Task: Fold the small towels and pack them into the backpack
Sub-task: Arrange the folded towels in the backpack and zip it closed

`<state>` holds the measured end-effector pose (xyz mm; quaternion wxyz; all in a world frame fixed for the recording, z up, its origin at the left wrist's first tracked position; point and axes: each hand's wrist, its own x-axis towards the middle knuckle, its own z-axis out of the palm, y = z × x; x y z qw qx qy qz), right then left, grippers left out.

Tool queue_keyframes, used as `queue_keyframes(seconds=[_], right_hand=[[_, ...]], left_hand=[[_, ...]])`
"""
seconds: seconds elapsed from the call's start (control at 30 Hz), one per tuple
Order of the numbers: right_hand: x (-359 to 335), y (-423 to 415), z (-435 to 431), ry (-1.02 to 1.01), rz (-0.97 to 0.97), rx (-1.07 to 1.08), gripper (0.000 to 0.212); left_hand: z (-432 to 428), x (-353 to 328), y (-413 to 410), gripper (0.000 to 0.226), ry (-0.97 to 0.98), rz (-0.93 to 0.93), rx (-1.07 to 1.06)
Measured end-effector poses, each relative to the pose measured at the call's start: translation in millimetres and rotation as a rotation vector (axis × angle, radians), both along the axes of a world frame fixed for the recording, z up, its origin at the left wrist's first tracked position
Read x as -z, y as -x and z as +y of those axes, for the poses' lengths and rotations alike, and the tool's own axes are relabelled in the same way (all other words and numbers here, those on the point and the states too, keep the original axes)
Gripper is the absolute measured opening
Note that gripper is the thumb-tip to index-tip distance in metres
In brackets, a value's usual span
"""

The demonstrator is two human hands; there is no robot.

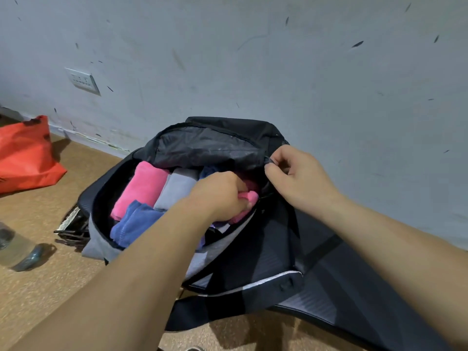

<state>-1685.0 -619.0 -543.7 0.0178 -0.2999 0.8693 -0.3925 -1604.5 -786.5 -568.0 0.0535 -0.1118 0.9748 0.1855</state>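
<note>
A black and grey backpack (266,252) lies open on the floor against the wall. Inside it lie a folded pink towel (140,188), a grey towel (177,190) and a blue towel (134,222) side by side. My left hand (220,196) reaches into the opening and grips another pink towel (247,202) at the right side of the compartment. My right hand (298,173) pinches the zipper pull (269,162) at the upper right edge of the opening. More cloth under my left arm is hidden.
An orange bag (25,155) lies at the far left by the wall. A clear plastic bottle (17,245) lies on the brown floor (50,295) at the left edge. A wall socket (82,81) sits on the grey wall. A dark bundle (73,230) lies left of the backpack.
</note>
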Motion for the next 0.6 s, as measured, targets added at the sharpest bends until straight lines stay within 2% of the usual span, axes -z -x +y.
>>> queue_keyframes(seconds=[0.13, 0.2, 0.3, 0.43, 0.5, 0.6], right_hand=[[0.6, 1.7, -2.3, 0.073, -0.024, 0.024, 0.015], [0.3, 1.4, -3.9, 0.094, -0.027, 0.058, 0.015], [1.7, 4.2, -4.7, 0.087, -0.029, 0.105, 0.015], [2.9, 6.5, -3.8, 0.076, -0.049, 0.159, 0.015], [0.9, 3.8, -5.7, 0.057, -0.045, 0.160, 0.013], [0.3, -3.0, -7.8, 0.013, -0.004, 0.134, 0.009]], left_hand=[[17.6, 9.7, 10.3, 0.018, 0.055, 0.151, -0.082], [21.7, 20.2, 13.5, 0.019, 0.032, 0.211, -0.089], [17.8, 30.2, 15.2, 0.015, -0.062, 0.196, -0.026], [7.0, 10.0, -1.3, 0.012, -0.088, 0.249, -0.013], [-10.2, -0.1, -15.6, 0.013, 0.010, 0.286, -0.098], [-29.6, 1.7, -40.5, 0.026, 0.195, 0.136, -0.113]])
